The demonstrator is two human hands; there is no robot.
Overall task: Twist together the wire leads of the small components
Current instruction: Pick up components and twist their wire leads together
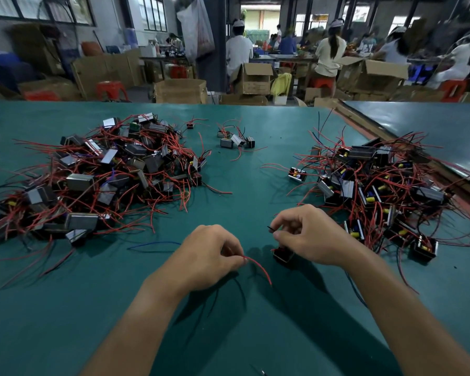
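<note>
A small black component (282, 257) hangs just above the green table (228, 321), partly hidden under my right hand (307, 236). That hand pinches a thin black wire end (270, 228) between thumb and forefinger. My left hand (209, 253) pinches a red wire lead (259, 268) that curves down to the right from its fingertips. The two hands are a short way apart, with the component between them.
A big pile of components with red leads (103, 172) lies at the left, another pile (377, 185) at the right. A few loose components (235, 139) sit at the far middle. A blue wire (152, 244) lies left of my left hand. People work at benches behind.
</note>
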